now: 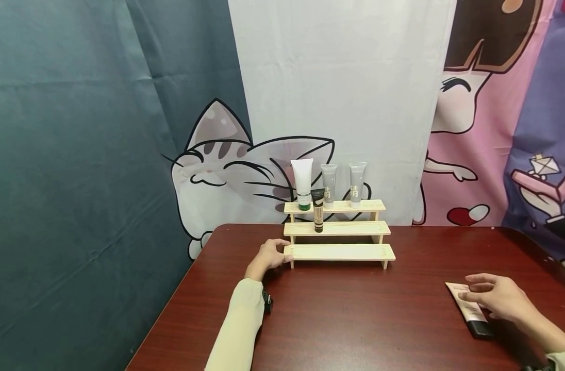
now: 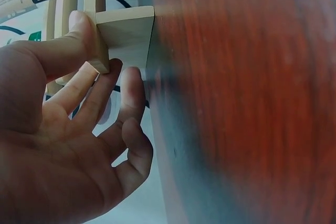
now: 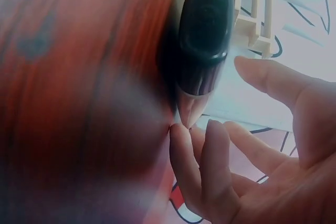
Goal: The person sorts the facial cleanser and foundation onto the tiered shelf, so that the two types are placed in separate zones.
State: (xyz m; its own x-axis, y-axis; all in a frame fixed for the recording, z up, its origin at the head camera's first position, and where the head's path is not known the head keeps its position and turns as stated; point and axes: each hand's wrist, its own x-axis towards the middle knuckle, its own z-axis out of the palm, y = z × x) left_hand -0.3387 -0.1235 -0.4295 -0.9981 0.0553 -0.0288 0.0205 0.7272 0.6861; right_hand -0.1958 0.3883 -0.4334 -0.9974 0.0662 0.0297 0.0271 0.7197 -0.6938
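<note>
A three-tier wooden display rack (image 1: 340, 252) stands toward the back of the table. My left hand (image 1: 269, 254) pinches the left end of its lowest step; in the left wrist view the thumb (image 2: 79, 27) presses one face of the board (image 2: 101, 45), with fingertips at the other. At the right a pale pink cosmetic tube (image 1: 469, 309) with a black cap lies on the table, cap toward me. Over it hovers my right hand (image 1: 500, 300), fingers loosely bent. In the right wrist view the thumb is apart from the tube's cap (image 3: 206, 19), and the fingers are beside the tube.
On the top step stand a white tube (image 1: 303, 180) with a green cap and two grey tubes, the left one (image 1: 329, 180) and the right one (image 1: 357, 180). A small black and beige tube (image 1: 318, 214) stands on the middle step. Printed cloth (image 1: 347, 77) hangs behind the table (image 1: 356, 319).
</note>
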